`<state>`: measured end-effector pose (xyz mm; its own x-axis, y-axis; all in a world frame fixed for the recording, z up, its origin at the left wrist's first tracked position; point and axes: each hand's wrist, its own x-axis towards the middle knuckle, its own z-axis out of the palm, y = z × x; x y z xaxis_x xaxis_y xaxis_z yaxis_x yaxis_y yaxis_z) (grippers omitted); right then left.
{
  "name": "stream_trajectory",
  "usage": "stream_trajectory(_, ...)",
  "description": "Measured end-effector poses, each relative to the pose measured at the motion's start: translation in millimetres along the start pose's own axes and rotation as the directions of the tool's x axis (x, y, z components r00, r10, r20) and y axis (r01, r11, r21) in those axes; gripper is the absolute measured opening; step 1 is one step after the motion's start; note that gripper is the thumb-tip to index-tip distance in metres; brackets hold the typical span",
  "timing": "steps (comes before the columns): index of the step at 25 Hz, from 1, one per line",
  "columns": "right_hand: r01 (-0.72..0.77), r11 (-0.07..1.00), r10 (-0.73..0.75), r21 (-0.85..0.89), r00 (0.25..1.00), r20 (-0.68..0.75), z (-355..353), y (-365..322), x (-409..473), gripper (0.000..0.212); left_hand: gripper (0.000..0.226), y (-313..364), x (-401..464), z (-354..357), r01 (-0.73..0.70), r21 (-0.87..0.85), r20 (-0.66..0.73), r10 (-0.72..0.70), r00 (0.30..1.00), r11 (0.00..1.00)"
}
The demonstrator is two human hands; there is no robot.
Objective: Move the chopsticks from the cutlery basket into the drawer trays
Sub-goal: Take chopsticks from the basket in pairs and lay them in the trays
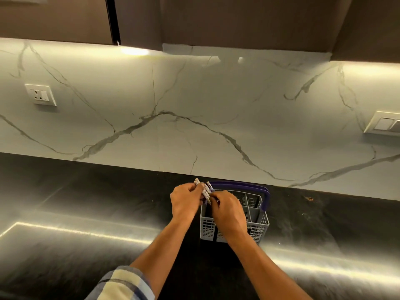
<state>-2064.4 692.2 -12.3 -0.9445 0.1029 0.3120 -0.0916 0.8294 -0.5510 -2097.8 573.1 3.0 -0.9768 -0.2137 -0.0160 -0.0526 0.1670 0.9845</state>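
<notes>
Evidently both hands — left hand (186, 200), right hand (227, 210) — are grasping chopsticks (204, 189) above the cutlery basket (257, 226) — drawer trays unseen, transfer remaining.

Cutlery basket (234, 226): grey lattice walls, dark purple handle (259, 191). Chopsticks (204, 189): white ends with a blue-purple speckled pattern. Bench (86, 202): black, faintly mottled, with bright streaks of reflected light. Wall panel (194, 115): white marble pattern with grey veining. Socket plate (40, 94) and switch plate (384, 124): white. Cabinets (238, 20) above: dark brown. Sleeve (123, 284): checked in cream, pale blue and navy.
</notes>
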Motion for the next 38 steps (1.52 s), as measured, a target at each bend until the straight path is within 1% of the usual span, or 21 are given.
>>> stream_trajectory(2,-0.016,0.999,0.016,0.052,1.0,-0.004,-9,-9,0,0.022,0.017,21,0,-17,-0.047,-0.029,0.004,0.048,0.999,0.998)
stream_trajectory(4,-0.018,0.989,0.02,0.147,1.0,-0.013,-19,-19,-1,0.019,0.016,47,-1,-37,-0.105,-0.059,0.036,0.107,0.994,0.993)
stream_trajectory(6,-0.036,0.958,0.035,0.285,0.999,0.008,-29,-29,-2,0.02,0.014,76,-3,-57,-0.155,-0.113,0.117,0.168,0.979,0.981)
stream_trajectory(9,-0.074,0.9,0.048,0.43,0.996,0.072,-46,-44,-2,0.016,0.015,120,-8,-85,-0.233,-0.168,0.233,0.268,0.935,0.958)
stream_trajectory(11,-0.087,0.814,0.045,0.575,0.995,0.086,-57,-53,-6,0.012,0.013,145,-13,-98,-0.292,-0.161,0.27,0.326,0.906,0.943)
stream_trajectory(13,-0.092,0.69,0.02,0.718,0.994,0.108,-69,-60,-18,0.012,0.011,163,-19,-107,-0.324,-0.136,0.293,0.35,0.89,0.936)
stream_trajectory(14,-0.099,0.627,0.012,0.773,0.993,0.118,-75,-61,-26,0.015,0.011,169,-21,-110,-0.329,-0.129,0.301,0.353,0.886,0.935)
stream_trajectory(16,-0.116,0.542,0.004,0.832,0.991,0.136,-84,-62,-42,0.019,0.014,176,-26,-113,-0.326,-0.14,0.306,0.354,0.884,0.935)
stream_trajectory(18,-0.15,0.487,0.01,0.86,0.986,0.166,-89,-62,-57,0.02,0.02,179,-33,-113,-0.315,-0.185,0.308,0.36,0.881,0.931)
stream_trajectory(21,-0.194,0.432,0.025,0.881,0.979,0.203,-89,-62,-70,0.021,0.041,179,-42,-106,-0.346,-0.228,0.312,0.405,0.859,0.91)
stream_trajectory(23,-0.212,0.386,0.03,0.898,0.976,0.217,-91,-59,-76,0.021,0.041,179,-47,-100,-0.375,-0.238,0.313,0.437,0.844,0.896)
stream_trajectory(26,-0.233,0.327,0.006,0.916,0.97,0.244,-92,-52,-85,0.025,0.036,182,-54,-95,-0.404,-0.203,0.319,0.451,0.834,0.892)
stream_trajectory(29,-0.269,0.294,-0.01,0.917,0.959,0.284,-91,-40,-98,0.034,0.035,186,-58,-95,-0.425,-0.155,0.316,0.453,0.834,0.892)
stream_trajectory(33,-0.344,0.244,0.02,0.907,0.937,0.35,-83,-23,-117,0.035,0.035,188,-61,-94,-0.44,-0.125,0.321,0.456,0.83,0.889)
stream_trajectory(35,-0.369,0.255,0.035,0.894,0.927,0.373,-77,-14,-128,0.033,0.035,182,-63,-91,-0.426,-0.118,0.335,0.439,0.833,0.897)
stream_trajectory(38,-0.422,0.32,0.053,0.848,0.902,0.428,-62,5,-156,0.025,0.032,149,-72,-81,-0.341,-0.132,0.373,0.365,0.853,0.931)
